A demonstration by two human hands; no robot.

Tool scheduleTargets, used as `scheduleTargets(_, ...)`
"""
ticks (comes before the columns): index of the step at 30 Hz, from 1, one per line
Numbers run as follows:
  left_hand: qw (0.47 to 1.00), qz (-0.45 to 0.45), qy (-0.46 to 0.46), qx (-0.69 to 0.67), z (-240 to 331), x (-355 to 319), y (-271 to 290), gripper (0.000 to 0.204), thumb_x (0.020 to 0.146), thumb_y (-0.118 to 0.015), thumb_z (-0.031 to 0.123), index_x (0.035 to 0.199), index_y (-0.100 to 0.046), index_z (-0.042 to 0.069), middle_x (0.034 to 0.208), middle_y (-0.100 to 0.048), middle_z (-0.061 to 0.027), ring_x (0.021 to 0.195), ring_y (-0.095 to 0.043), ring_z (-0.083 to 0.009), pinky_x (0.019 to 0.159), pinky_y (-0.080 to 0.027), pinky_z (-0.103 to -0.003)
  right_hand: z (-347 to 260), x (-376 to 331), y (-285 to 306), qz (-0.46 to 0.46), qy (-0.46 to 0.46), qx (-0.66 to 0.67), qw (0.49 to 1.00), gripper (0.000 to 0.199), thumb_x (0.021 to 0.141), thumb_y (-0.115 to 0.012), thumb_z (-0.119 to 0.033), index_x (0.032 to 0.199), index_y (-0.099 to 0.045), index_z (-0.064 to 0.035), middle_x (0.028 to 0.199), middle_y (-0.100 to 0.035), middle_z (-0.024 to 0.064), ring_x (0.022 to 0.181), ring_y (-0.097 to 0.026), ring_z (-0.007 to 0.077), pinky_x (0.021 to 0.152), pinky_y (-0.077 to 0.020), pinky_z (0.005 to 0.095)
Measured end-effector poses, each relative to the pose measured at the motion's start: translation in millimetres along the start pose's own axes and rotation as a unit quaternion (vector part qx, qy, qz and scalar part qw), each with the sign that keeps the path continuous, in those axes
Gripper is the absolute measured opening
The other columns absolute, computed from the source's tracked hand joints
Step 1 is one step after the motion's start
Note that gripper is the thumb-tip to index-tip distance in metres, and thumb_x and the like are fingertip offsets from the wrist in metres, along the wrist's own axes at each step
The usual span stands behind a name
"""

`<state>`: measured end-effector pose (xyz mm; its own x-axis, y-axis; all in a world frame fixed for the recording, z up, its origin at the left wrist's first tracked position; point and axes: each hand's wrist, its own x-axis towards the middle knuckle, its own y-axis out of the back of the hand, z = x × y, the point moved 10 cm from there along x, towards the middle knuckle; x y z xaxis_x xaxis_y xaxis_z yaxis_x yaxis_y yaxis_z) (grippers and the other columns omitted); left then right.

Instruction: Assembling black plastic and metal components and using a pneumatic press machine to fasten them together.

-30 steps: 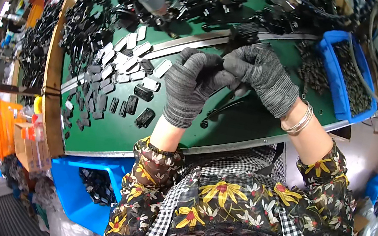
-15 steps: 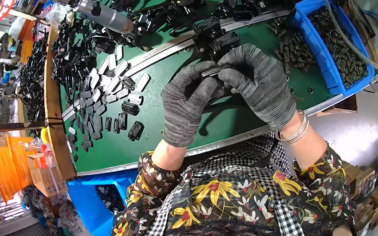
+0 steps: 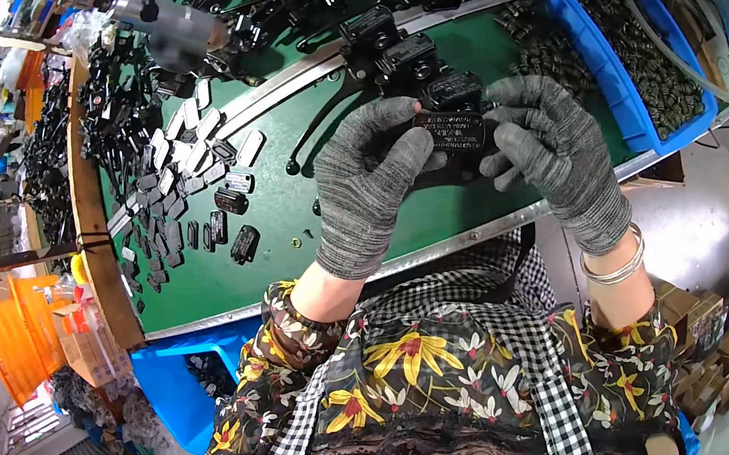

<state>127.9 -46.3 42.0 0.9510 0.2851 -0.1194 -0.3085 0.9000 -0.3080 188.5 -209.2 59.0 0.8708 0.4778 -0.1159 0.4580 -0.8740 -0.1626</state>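
Observation:
A black rectangular cover [image 3: 453, 130] with raised lettering faces up between my hands. My left hand [image 3: 361, 183], in a grey knit glove, closes its fingers and thumb around the cover's left end; a red fingertip shows through the glove. My right hand [image 3: 564, 157], gloved alike, has its fingers curled but apart, close to the cover's right end. Whatever lies under the cover is mostly hidden by the hands. Just beyond are black brake lever assemblies [image 3: 409, 55] with similar blocks on top, in a row. One curved black lever [image 3: 322, 127] reaches toward me beside my left hand.
Loose black and silver covers [image 3: 202, 155] lie scattered on the green table [image 3: 281, 257] at left. A blue bin [image 3: 631, 128] of small dark parts stands far right. A pneumatic screwdriver [image 3: 166, 25] on a red coiled hose hangs at upper left. Below the table edge is another blue bin [image 3: 175, 389].
The cover was tilted on edge between both hands; now it lies face up. My right hand has moved right and its fingers have spread. The view has shifted slightly.

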Motion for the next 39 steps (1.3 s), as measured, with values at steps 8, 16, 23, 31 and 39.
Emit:
scheduleTargets(8, 0.998, -0.015, -0.02, 0.06, -8.9, -2.8, -11.2, 0.024, 0.088, -0.065, 0.001, 0.111, -0.06, -0.003, 0.101, -0.063, -0.0093, 0.086, -0.065, -0.0164, 0.077, -0.058, -0.028, -5.9, 7.1, 0.4, 0.024, 0.072, -0.145, 0.986, 0.021, 0.088, -0.071, -0.02, 0.099, -0.065, -0.0027, 0.083, -0.065, 0.0006, 0.068, -0.058, 0.0052, 0.063, -0.0492, 0.0225)
scheduleTargets(16, 0.884, -0.039, -0.218, 0.412, -20.1, -15.5, -15.4, 0.028, 0.084, -0.069, 0.003, 0.111, -0.06, 0.002, 0.094, -0.063, -0.0096, 0.078, -0.063, -0.015, 0.068, -0.053, -0.028, -0.1, 20.8, 33.1, 0.037, -0.044, -0.238, 0.97, 0.018, 0.087, -0.07, -0.02, 0.095, -0.066, -0.0031, 0.068, -0.061, -0.0007, 0.057, -0.055, 0.0046, 0.05, -0.0458, 0.0199)
scheduleTargets(23, 0.751, -0.053, -0.329, 0.57, -34.3, -35.8, -43.7, 0.041, 0.078, -0.072, 0.017, 0.114, -0.058, 0.007, 0.102, -0.061, -0.0145, 0.094, -0.058, -0.0326, 0.081, -0.048, -0.044, 6.5, 3.5, 43.4, 0.081, 0.03, -0.332, 0.939, 0.017, 0.08, -0.072, -0.017, 0.087, -0.067, -0.0026, 0.081, -0.067, 0.0099, 0.073, -0.064, 0.0214, 0.071, -0.0519, 0.0325)
scheduleTargets(31, 0.754, -0.06, -0.311, 0.575, -49.6, -38.0, -31.1, 0.036, 0.074, -0.075, 0.013, 0.107, -0.059, 0.008, 0.095, -0.062, -0.0113, 0.088, -0.058, -0.032, 0.078, -0.047, -0.043, -2.9, 9.1, 26.9, 0.004, 0.139, -0.435, 0.89, 0.018, 0.079, -0.071, -0.015, 0.091, -0.065, -0.0037, 0.083, -0.067, 0.0116, 0.078, -0.065, 0.0276, 0.075, -0.052, 0.0342)
scheduleTargets(39, 0.846, -0.06, -0.265, 0.459, -33.9, -42.8, -18.0, 0.061, 0.073, -0.08, 0.029, 0.121, -0.052, 0.004, 0.115, -0.05, -0.019, 0.101, -0.051, -0.0349, 0.087, -0.046, -0.043, -53.3, 38.7, 25.1, 0.011, 0.09, -0.339, 0.936, 0.027, 0.082, -0.074, -0.022, 0.102, -0.065, -0.0057, 0.09, -0.067, 0.0118, 0.084, -0.065, 0.022, 0.078, -0.0531, 0.0334)
